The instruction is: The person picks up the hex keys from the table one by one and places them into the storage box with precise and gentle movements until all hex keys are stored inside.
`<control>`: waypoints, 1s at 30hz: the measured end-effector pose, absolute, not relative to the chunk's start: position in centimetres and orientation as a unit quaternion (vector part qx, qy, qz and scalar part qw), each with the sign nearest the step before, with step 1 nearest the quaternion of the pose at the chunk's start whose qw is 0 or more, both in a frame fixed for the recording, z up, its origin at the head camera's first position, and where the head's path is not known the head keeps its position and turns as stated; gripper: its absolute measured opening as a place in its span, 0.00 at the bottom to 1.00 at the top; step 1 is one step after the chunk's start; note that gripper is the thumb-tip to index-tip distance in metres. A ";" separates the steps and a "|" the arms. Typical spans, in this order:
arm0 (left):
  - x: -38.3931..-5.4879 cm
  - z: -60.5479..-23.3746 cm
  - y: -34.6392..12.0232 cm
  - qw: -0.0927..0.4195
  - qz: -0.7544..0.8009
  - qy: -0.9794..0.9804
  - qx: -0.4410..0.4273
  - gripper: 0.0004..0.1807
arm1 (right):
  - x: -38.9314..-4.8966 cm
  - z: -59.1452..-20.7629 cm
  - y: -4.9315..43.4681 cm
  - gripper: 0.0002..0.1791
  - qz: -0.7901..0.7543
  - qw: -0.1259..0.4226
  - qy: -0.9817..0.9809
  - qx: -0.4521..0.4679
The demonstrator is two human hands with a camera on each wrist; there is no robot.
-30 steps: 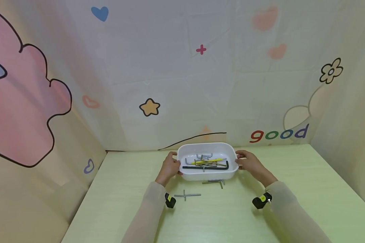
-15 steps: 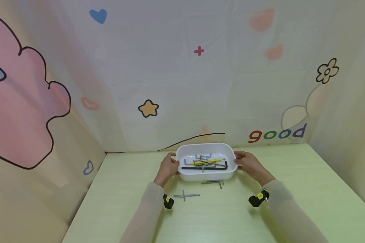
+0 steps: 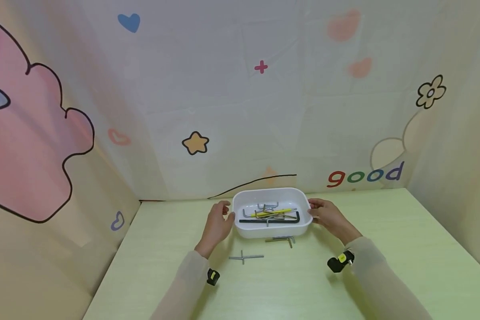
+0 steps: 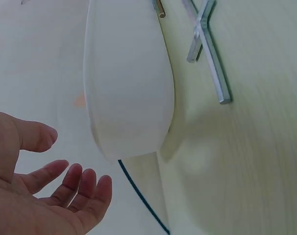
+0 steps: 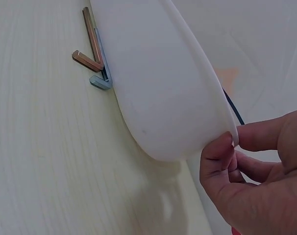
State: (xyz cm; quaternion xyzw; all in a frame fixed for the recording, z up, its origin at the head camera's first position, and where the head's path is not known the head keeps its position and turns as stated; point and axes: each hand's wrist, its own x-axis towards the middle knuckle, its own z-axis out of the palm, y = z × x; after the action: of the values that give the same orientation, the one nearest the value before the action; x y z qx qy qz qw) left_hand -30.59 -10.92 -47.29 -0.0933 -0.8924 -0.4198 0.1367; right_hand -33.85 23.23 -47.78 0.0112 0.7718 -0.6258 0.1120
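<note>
A white plastic tray (image 3: 274,232) stands at the back of the table, with several hex keys, a black one (image 3: 270,221) the largest, and a yellow pen-like tool (image 3: 274,213) inside. My right hand (image 3: 331,218) pinches the tray's right rim between thumb and finger, plain in the right wrist view. Off the left end, my left hand (image 3: 218,226) is apart from the tray, its fingers loosely bent around nothing in the left wrist view. Two hex keys (image 3: 281,239), one brassy and one silver, lie against the tray's front. Further left, two silver hex keys (image 3: 246,257) lie crossed.
The pale wood-grain table (image 3: 288,289) meets a printed cloth backdrop (image 3: 240,111) right behind the tray. Cloth also hangs along the left and right sides. Each wrist wears a small black camera, such as the left wrist camera (image 3: 213,277).
My left hand has let go of the tray's left end and drawn back slightly toward the left and front. The right hand keeps its hold, and the tray stays in place.
</note>
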 end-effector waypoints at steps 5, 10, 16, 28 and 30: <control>-28.5 -46.8 -11.0 0.153 -0.373 -0.904 -0.141 0.19 | -33.9 -47.8 23.1 0.29 -0.620 0.112 0.776 0.014; -26.3 -46.7 -11.0 0.151 -0.312 -0.920 -0.184 0.18 | -33.8 -47.6 23.1 0.28 -0.609 0.115 0.785 0.019; -24.1 -46.9 -10.8 0.151 -0.248 -0.935 -0.203 0.18 | -33.9 -47.8 23.4 0.28 -0.611 0.114 0.784 0.015; -22.7 -48.5 -9.7 0.092 -0.107 -0.941 -0.308 0.19 | -34.0 -47.9 23.5 0.27 -0.606 0.110 0.787 0.018; -22.7 -48.8 -9.4 0.077 -0.083 -0.939 -0.324 0.19 | -34.0 -47.9 23.4 0.27 -0.606 0.111 0.787 0.018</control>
State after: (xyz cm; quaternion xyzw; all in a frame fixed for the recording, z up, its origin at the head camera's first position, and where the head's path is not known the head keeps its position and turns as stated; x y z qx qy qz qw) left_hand -22.68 -9.41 -48.79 -0.3244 -0.9391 -0.0830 0.0773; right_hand -33.98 23.43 -47.85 0.0182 0.7873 -0.6063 0.1108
